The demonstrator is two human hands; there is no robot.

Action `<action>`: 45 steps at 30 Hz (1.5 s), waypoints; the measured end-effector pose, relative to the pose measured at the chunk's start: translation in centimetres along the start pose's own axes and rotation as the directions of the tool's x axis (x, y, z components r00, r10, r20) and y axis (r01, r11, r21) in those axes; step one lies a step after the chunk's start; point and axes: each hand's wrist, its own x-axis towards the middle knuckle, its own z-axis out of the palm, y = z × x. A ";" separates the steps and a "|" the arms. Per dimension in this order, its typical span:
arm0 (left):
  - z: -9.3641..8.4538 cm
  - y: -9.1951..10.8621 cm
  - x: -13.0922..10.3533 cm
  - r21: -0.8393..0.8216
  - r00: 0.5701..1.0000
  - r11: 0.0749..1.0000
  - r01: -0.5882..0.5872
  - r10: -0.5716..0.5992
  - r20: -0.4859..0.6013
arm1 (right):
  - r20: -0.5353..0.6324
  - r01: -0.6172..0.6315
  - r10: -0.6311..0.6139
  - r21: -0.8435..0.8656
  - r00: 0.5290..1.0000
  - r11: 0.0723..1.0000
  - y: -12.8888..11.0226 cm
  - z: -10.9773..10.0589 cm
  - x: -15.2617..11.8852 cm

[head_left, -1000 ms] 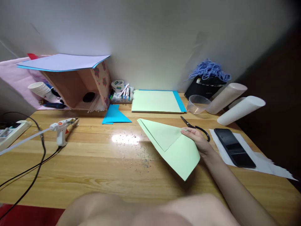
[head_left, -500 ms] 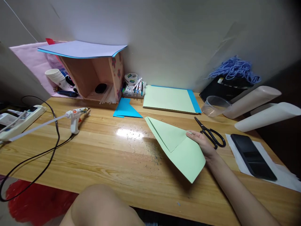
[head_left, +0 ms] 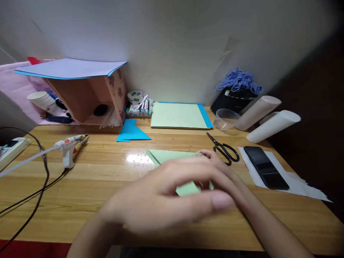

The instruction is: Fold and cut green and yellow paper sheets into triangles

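Observation:
My left hand [head_left: 172, 193] is raised close in front of the camera, a little blurred, with its thumb stretched out apart from its fingers. It hides much of the folded light-green paper [head_left: 172, 154] behind it. My right hand [head_left: 212, 157], partly covered by the left one, has its fingers at the paper's upper right edge and holds it. Black-handled scissors [head_left: 224, 148] lie on the wooden table [head_left: 94, 200], just right of my right fingers. Beyond the paper lies a cut blue paper piece [head_left: 133, 132].
A white glue gun [head_left: 69, 150] stands at left, its black cable [head_left: 45, 172] looping over the table. Behind are a pink box [head_left: 88, 96], markers [head_left: 139, 107] and a green paper stack [head_left: 178, 115]. To the right are a clear bowl [head_left: 226, 120], white rolls [head_left: 274, 127] and a phone [head_left: 266, 167].
My left hand has come into view from below, over the green paper. The camera view has turned slightly right, and the paper, still in my right hand, appears lower and flatter.

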 end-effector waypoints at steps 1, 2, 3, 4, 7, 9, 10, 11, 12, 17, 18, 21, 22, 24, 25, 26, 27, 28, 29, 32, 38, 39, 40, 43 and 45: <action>-0.4 -0.4 1.6 0.095 0.999 0.995 0.042 -0.043 0.009 | 0.016 0.018 -0.017 -0.036 1.000 0.999 -0.1 -0.1 -0.1; -0.6 -1.1 3.0 0.196 0.996 0.977 0.088 -0.085 -0.023 | 0.029 0.029 -0.027 -0.063 0.999 0.998 -0.1 -0.3 -0.2; -0.6 -2.1 4.2 0.298 0.987 0.941 0.157 -0.153 -0.040 | 0.039 0.034 -0.031 -0.079 0.999 0.996 -0.1 -0.5 -0.3; -0.4 -3.3 5.2 0.382 0.971 0.895 0.231 -0.240 -0.027 | 0.045 0.037 -0.033 -0.090 0.998 0.995 -0.2 -0.7 -0.4; 0.4 -7.1 6.9 0.486 0.864 0.798 0.356 -0.479 0.154 | 0.048 0.038 -0.033 -0.114 0.998 0.993 -0.4 -1.3 -0.6; 0.6 -9.0 7.3 0.434 0.853 0.832 0.345 -0.471 0.226 | -0.005 0.044 -0.045 -0.127 0.999 0.991 -0.5 -1.9 -0.3; 0.6 -9.7 7.3 0.389 0.859 0.857 0.338 -0.450 0.244 | -0.064 0.055 -0.063 -0.128 0.996 0.990 -0.5 -2.4 -0.1; 0.4 -10.2 7.4 0.354 0.871 0.870 0.344 -0.437 0.226 | -0.142 0.063 -0.082 -0.131 0.986 0.989 -0.4 -3.0 0.3; 0.1 -10.6 7.4 0.328 0.883 0.873 0.360 -0.432 0.182 | -0.233 0.076 -0.107 -0.139 0.967 0.987 -0.1 -3.8 0.6; -2.0 -11.1 7.1 0.119 0.897 0.889 0.442 -0.434 -0.089 | -0.526 -0.170 -0.273 -0.647 0.805 0.744 1.6 -8.7 1.0; -2.3 -11.1 7.0 0.065 0.892 0.895 0.440 -0.429 -0.140 | -0.519 -0.249 -0.285 -0.734 0.806 0.632 1.9 -9.5 0.8; -3.0 -10.7 6.9 -0.011 0.866 0.910 0.415 -0.399 -0.303 | -0.470 -0.335 -0.221 -0.824 0.855 0.456 2.3 -10.3 0.3; -3.1 -10.6 6.8 -0.014 0.857 0.914 0.405 -0.385 -0.342 | -0.450 -0.328 -0.206 -0.835 0.869 0.442 2.3 -10.2 0.2; -3.1 -10.4 6.8 -0.007 0.849 0.922 0.387 -0.359 -0.387 | -0.427 -0.310 -0.205 -0.846 0.881 0.433 2.2 -9.7 0.1; -3.0 -10.4 6.9 -0.001 0.848 0.926 0.378 -0.346 -0.402 | -0.426 -0.308 -0.204 -0.846 0.882 0.436 2.2 -9.3 0.2; -3.0 -10.4 6.9 0.006 0.846 0.929 0.370 -0.335 -0.414 | -0.431 -0.310 -0.198 -0.838 0.880 0.449 2.1 -8.9 0.3; -2.9 -10.5 6.9 0.013 0.844 0.932 0.362 -0.322 -0.428 | -0.444 -0.314 -0.184 -0.819 0.877 0.480 2.0 -8.5 0.4; -2.9 -10.6 6.9 0.020 0.841 0.936 0.353 -0.308 -0.444 | -0.457 -0.309 -0.167 -0.786 0.874 0.535 1.8 -8.1 0.5; -2.8 -10.8 7.0 0.025 0.836 0.939 0.344 -0.294 -0.464 | -0.465 -0.286 -0.150 -0.736 0.872 0.614 1.7 -7.7 0.7; -2.8 -11.3 7.0 0.030 0.810 0.944 0.328 -0.265 -0.524 | -0.421 -0.088 -0.114 -0.430 0.900 0.898 0.9 -6.2 0.8; -2.8 -11.4 7.0 0.064 0.749 0.935 0.348 -0.236 -0.619 | 0.116 0.159 -0.187 0.220 0.975 0.962 0.2 -1.0 -0.8; -2.8 -11.3 7.0 0.076 0.738 0.931 0.356 -0.230 -0.635 | 0.196 0.138 -0.187 0.238 0.963 0.961 0.3 -0.1 -1.2; -2.7 -11.2 7.0 0.085 0.727 0.928 0.363 -0.225 -0.649 | 0.251 0.115 -0.172 0.226 0.953 0.967 0.4 0.7 -1.5; -2.5 -10.8 7.0 0.102 0.706 0.923 0.372 -0.209 -0.676 | 0.295 0.029 -0.077 0.162 0.952 0.986 0.7 2.7 -2.4; -2.1 -10.5 7.1 0.126 0.717 0.922 0.366 -0.193 -0.670 | 0.261 -0.008 -0.025 0.124 0.965 0.992 0.6 3.3 -2.6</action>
